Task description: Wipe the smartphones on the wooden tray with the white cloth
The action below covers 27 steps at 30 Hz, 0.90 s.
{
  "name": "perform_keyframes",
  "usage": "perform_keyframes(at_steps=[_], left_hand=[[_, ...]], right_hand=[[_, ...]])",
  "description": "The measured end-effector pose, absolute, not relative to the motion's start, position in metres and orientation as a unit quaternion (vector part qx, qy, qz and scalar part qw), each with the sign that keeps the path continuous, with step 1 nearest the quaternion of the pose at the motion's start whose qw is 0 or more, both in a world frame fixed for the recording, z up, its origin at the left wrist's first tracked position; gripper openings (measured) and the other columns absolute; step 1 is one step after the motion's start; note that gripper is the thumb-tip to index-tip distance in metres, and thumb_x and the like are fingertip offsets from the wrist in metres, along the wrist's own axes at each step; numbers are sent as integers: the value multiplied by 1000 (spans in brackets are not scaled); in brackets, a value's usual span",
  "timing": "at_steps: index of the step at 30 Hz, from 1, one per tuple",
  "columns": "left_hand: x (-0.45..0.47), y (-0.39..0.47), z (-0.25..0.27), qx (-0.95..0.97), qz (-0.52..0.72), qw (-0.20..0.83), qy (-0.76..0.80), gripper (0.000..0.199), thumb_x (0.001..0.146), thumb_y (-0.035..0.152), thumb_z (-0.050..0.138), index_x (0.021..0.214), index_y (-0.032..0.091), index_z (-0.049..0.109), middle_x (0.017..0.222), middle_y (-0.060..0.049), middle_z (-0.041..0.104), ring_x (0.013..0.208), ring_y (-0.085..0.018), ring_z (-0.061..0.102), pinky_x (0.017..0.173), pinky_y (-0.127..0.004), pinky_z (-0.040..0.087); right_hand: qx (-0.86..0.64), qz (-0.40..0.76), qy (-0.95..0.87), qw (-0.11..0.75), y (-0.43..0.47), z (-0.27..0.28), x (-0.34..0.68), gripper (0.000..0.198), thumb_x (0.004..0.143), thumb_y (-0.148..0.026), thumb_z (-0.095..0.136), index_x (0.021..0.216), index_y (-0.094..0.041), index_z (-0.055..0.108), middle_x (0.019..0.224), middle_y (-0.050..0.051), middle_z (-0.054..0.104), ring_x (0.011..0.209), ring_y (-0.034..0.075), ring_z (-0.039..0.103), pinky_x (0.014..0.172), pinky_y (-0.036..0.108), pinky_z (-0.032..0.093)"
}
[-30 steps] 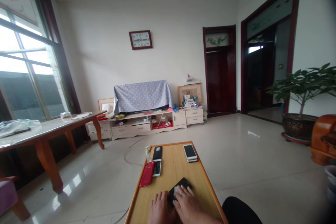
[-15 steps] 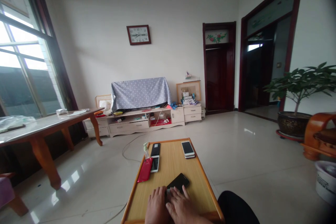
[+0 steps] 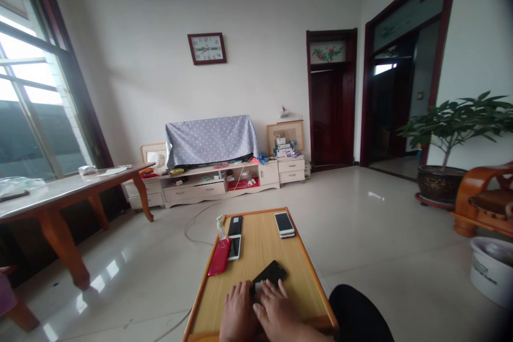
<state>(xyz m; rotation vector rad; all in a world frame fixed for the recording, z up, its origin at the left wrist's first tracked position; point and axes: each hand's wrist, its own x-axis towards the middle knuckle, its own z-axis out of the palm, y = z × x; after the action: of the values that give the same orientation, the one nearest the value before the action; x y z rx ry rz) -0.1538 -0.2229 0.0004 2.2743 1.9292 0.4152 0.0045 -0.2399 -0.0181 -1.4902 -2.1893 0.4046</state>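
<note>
In the head view, more of the black phone's upper face is left uncovered than a second ago, the right hand having been drawn lower across it, and a white bucket once cut off at the right edge is now shown almost whole. The phone is lying aslant near the front of the wooden table, its lower end covered by the right fingers; the left hand is held against its lower left side. Whether either hand is closed on it cannot be told. Numerals can be read on the wall clock; the bucket's print is too blurred. A red phone and pump bottle are set at the table's left edge. Beyond the pale tiled floor, a low cabinet is placed against the wall.
</note>
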Motion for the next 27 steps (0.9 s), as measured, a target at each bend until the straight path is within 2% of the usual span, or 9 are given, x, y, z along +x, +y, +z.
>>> perform_keyframes(at_steps=[5, 10, 17, 20, 23, 25, 27], left_hand=[[-154, -223, 3, 756, 146, 72, 634, 46, 82, 39, 55, 125, 24, 57, 127, -7, 63, 119, -24, 53, 101, -32, 34], [-153, -223, 3, 756, 144, 68, 635, 50, 77, 37, 60, 125, 24, 58, 127, -7, 63, 119, -24, 52, 101, -32, 33], [-155, -222, 1, 764, 115, 57, 632, 39, 86, 26, 46, 124, 26, 56, 126, -5, 62, 116, -21, 53, 97, -30, 34], [-155, -222, 2, 758, 129, 60, 636, 35, 88, 33, 47, 120, 27, 57, 123, -5, 63, 115, -21, 53, 96, -31, 34], [-154, -223, 3, 758, 147, 69, 632, 43, 80, 39, 57, 121, 26, 57, 124, -5, 64, 117, -23, 53, 98, -32, 34], [-154, -223, 4, 759, 150, 75, 629, 48, 75, 37, 61, 122, 25, 57, 124, -5, 63, 117, -23, 52, 98, -32, 34], [-154, -223, 3, 760, 156, 76, 627, 45, 77, 38, 59, 120, 26, 58, 122, -5, 64, 116, -23, 53, 97, -32, 34]], right_hand=[[-575, 137, -772, 234, -230, -3, 20, 53, 106, -43, 19, 139, -30, 58, 149, 7, 51, 143, 25, 39, 122, 57, 6], [-652, 111, -718, 216, -212, 6, 29, 53, 105, -46, 23, 136, -27, 61, 150, 9, 50, 144, 28, 37, 121, 60, 7], [-519, 179, -801, 238, -242, -4, -4, 52, 105, -47, 24, 146, -28, 50, 149, 9, 51, 143, 28, 40, 121, 59, 10], [-528, 172, -793, 251, -237, 5, 3, 52, 106, -43, 19, 136, -31, 59, 145, 7, 57, 140, 26, 45, 121, 60, 8], [-583, 144, -757, 257, -222, 14, 16, 52, 106, -44, 19, 126, -32, 65, 140, 6, 61, 137, 26, 48, 121, 59, 8], [-610, 129, -736, 264, -214, 14, 19, 48, 105, -46, 24, 126, -31, 64, 135, 6, 65, 134, 26, 51, 121, 58, 9], [-613, 118, -734, 267, -212, 6, 15, 46, 104, -47, 29, 129, -28, 61, 135, 9, 64, 134, 27, 51, 121, 56, 11]])
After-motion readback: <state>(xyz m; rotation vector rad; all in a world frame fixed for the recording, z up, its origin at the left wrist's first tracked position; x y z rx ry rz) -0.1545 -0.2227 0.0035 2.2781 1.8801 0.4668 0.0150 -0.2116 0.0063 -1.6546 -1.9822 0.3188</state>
